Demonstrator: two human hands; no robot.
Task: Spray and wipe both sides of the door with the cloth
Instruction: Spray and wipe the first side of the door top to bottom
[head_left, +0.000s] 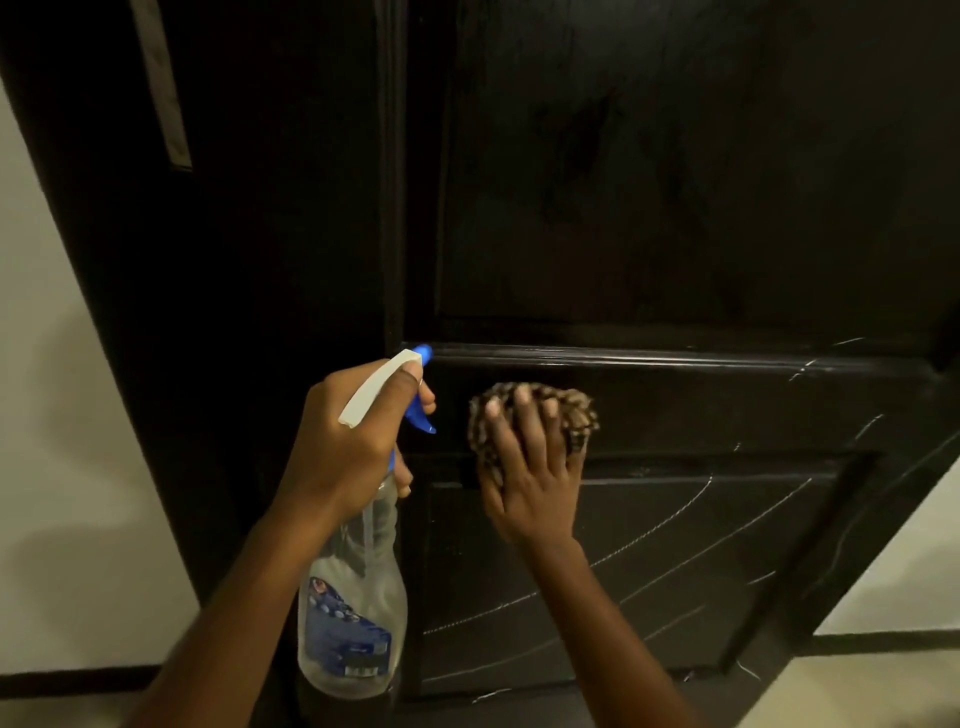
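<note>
The dark wooden door fills most of the view, with raised panels and thin pale streaks on its lower part. My left hand grips a clear spray bottle by its neck, its white and blue nozzle pointing at the door's horizontal rail. My right hand presses a bunched brown-and-white patterned cloth flat against the door, just below that rail and right of the bottle.
The dark door frame stands to the left, with a metal strike plate near the top. Pale walls lie on both sides. A dark skirting strip runs along the floor at lower right.
</note>
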